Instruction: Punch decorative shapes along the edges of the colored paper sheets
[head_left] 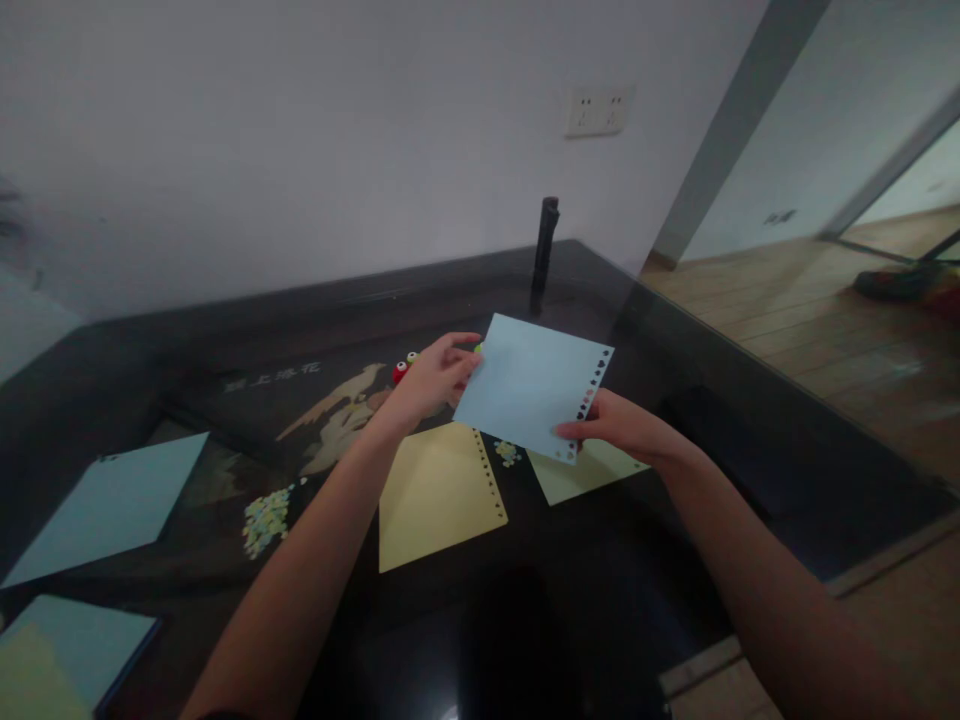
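A light blue sheet of paper [529, 380] is held tilted above the table, with a row of small punched holes along its right edge. My right hand [619, 425] grips it near the lower right corner, thumb on top. At the sheet's left edge, my left hand [442, 375] is closed around a small green object [478, 349], mostly hidden by the fingers. Below lie a yellow sheet [439, 500] with holes down its right side and a pale yellow-green sheet [577, 475], partly covered. Paper punchings [508, 453] are scattered between them.
A heap of punchings [266, 520] lies left of my left forearm. Red and green round items with eyes [405, 367] sit behind that arm. Blue sheets [124, 500] are at the left. A black cylinder [546, 240] stands at the back of the dark table [750, 480].
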